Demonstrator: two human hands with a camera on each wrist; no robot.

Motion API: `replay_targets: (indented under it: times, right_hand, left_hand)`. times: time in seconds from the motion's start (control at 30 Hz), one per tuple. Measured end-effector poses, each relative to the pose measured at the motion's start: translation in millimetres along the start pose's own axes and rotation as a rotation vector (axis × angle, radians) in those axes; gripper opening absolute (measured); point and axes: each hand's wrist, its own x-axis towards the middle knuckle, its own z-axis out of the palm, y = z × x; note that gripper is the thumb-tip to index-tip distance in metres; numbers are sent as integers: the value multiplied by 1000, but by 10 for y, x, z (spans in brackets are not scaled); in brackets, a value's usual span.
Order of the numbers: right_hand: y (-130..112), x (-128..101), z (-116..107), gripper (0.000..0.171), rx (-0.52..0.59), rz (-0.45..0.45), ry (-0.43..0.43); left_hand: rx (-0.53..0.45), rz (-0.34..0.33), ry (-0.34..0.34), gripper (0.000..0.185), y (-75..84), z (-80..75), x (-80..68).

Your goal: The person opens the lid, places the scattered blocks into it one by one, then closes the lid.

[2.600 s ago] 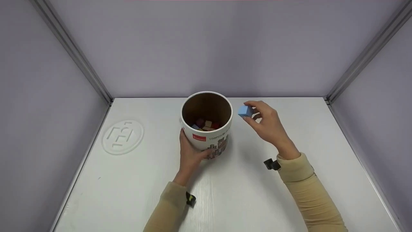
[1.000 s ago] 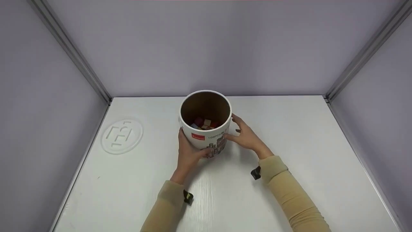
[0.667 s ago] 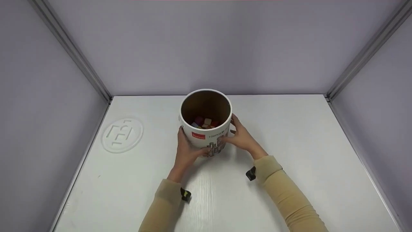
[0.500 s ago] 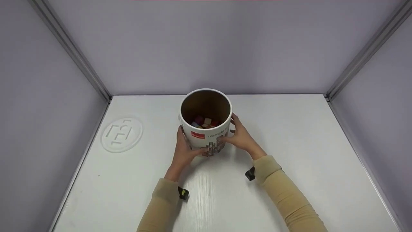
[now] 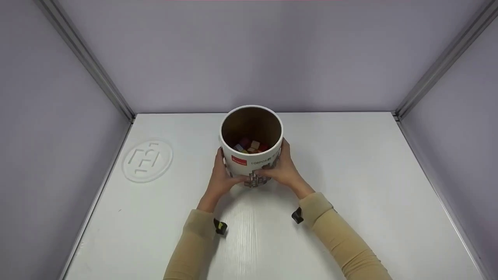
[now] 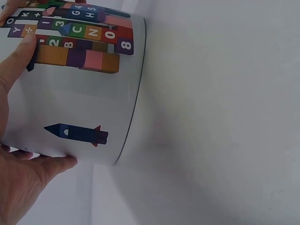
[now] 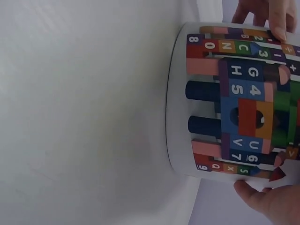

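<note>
A white round tub (image 5: 252, 165) printed with letter and number blocks stands mid-table, open at the top. Several coloured blocks (image 5: 251, 147) lie at its bottom. My left hand (image 5: 221, 179) wraps the tub's left wall and my right hand (image 5: 284, 171) wraps its right wall, thumbs close together at the front. In the left wrist view the tub (image 6: 84, 103) fills the left side, with my thumb (image 6: 16, 61) and fingers (image 6: 33, 173) curled on it. The right wrist view shows the tub (image 7: 225, 103) with fingers (image 7: 267, 199) on its wall. Whether its base touches the table I cannot tell.
The white table (image 5: 350, 175) is boxed in by lilac walls at the back (image 5: 249, 58) and both sides. An embossed round logo (image 5: 147, 161) lies flat on the table to the left of the tub.
The light blue cube my right hand pinched beside the tub is gone from view. That hand came down and closed on the tub's right wall. The tub shifted slightly right.
</note>
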Motion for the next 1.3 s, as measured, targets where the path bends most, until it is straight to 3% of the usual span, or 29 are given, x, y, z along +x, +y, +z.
replay_targets:
  times: [0.13,0.4,0.57,0.83,1.07,1.13,1.3]
  right_hand:
    - [-3,-11,36,135,36,-30,26]
    - [-15,-33,84,140,51,0,69]
    - [-27,-45,148,144,103,-50,119]
    - [-357,-102,170,137,119,-81,157]
    - [-396,-98,176,136,129,-87,170]
    - [-377,-93,183,136,130,-87,171]
    - [-367,-92,188,136,120,-80,158]
  left_hand:
    - [-1,-19,-18,134,-6,-16,33]
    - [-38,-10,-60,133,-23,-38,101]
    - [-41,-20,-85,133,-42,-61,104]
    - [-20,-35,-92,127,-57,-116,127]
    - [-11,-45,-124,129,-67,-165,131]
    - [-28,-56,-123,126,23,-228,88]
    - [-12,-90,-38,112,-78,-431,10]
